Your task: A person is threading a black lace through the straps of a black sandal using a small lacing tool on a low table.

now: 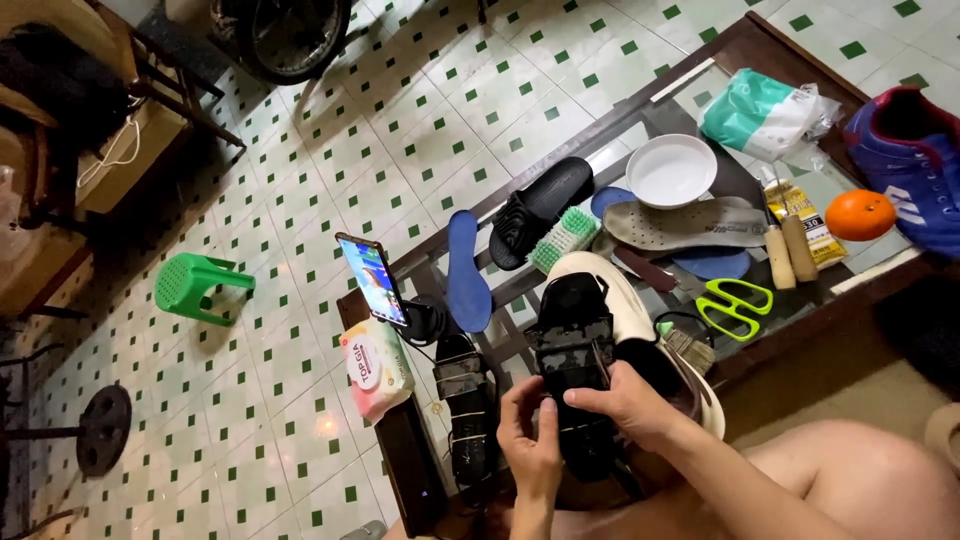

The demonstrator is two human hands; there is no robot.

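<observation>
A black sandal (575, 350) lies sole-up in front of me, over a white basin (640, 300). My left hand (530, 440) pinches its near end from the left with the fingers curled on the sole. My right hand (625, 400) grips the same end from the right, thumb on top. A second black sandal (468, 400) lies beside it to the left on the glass table (640, 110).
On the table are a phone on a stand (373, 280), a wipes pack (378, 368), blue insole (468, 272), black slide (540, 208), scrub brush (565, 238), white bowl (670, 170), grey insole (685, 225), green scissors (735, 305), orange (860, 214) and blue shoe (915, 160). A green stool (195, 285) stands on the tiled floor.
</observation>
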